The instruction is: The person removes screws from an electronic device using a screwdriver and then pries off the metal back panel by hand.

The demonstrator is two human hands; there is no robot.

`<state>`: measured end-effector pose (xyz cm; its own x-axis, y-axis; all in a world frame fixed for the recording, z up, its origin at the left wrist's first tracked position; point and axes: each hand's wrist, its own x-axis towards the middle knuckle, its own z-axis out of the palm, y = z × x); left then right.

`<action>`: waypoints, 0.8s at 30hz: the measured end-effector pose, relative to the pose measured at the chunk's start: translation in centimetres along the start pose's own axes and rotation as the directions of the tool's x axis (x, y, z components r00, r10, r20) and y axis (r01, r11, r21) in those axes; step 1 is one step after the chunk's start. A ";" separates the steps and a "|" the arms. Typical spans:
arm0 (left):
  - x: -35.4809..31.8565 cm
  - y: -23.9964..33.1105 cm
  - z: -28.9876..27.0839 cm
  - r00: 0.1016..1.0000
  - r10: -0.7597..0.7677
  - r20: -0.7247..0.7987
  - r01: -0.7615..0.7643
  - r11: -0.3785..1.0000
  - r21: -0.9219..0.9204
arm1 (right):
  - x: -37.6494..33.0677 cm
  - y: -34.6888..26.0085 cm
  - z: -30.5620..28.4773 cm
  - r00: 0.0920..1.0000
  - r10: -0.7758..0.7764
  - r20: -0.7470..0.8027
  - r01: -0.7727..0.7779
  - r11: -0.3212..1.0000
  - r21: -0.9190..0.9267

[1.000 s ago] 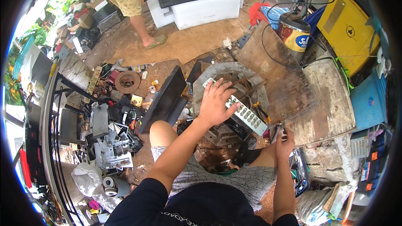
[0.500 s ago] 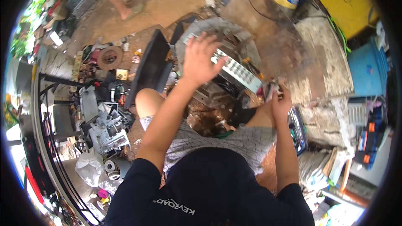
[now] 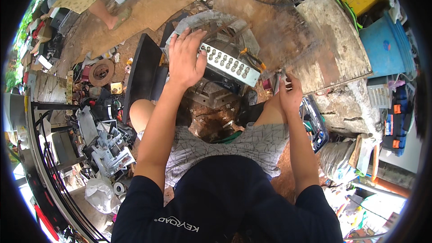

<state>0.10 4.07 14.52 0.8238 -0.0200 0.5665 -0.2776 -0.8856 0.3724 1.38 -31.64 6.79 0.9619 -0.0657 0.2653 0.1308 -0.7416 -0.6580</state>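
Observation:
A metal box with rows of round connectors on its silvery face (image 3: 229,65) lies tilted on a round, ribbed metal stand (image 3: 211,96) between my knees. My left hand (image 3: 186,60) is at the box's left end, its fingers stretched out and the thumb apart beside the connectors. Near my right knee, my right hand (image 3: 291,93) has its fingers curled around a small, slim greyish thing, too unclear to name. A tool with yellow-and-black handles (image 3: 254,58) rests by the box's far right corner.
A black flat panel (image 3: 141,72) stands left of the stand. To the right lie a worn wooden board (image 3: 335,40) and an open case (image 3: 315,123). Metal scrap (image 3: 105,144) is heaped at left. A blue bucket (image 3: 384,47) stands far right. Another person's leg (image 3: 101,11) shows at upper left.
The whole view has shifted, and the scene sits further left. My left hand's fingers have drawn closer together at the box's left end. My right hand stays near the knee, fingers curled.

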 end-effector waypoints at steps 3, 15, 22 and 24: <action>0.1 0.4 -0.6 0.999 0.019 0.032 -0.020 1.000 0.017 | 0.3 0.1 0.0 1.000 -0.019 -0.012 0.019 1.000 -0.002; -0.5 0.0 -1.4 0.996 -0.023 0.090 0.024 1.000 -0.012 | 12.3 -16.9 1.4 0.927 -0.335 0.168 0.238 0.873 0.426; -1.0 -0.6 -1.3 0.998 -0.022 0.051 0.028 0.994 -0.108 | 20.3 -41.5 12.7 0.639 -0.706 0.306 0.459 0.669 0.584; -0.5 -0.5 -1.8 0.993 -0.043 0.109 0.056 0.992 -0.117 | 20.2 -46.5 17.5 0.604 -0.677 0.420 0.505 0.733 0.456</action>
<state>-1.10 5.35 15.42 0.8839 -0.0324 0.4665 -0.2870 -0.8252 0.4865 18.89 13.16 30.39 0.5935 0.7426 0.3102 0.6908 -0.2722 -0.6699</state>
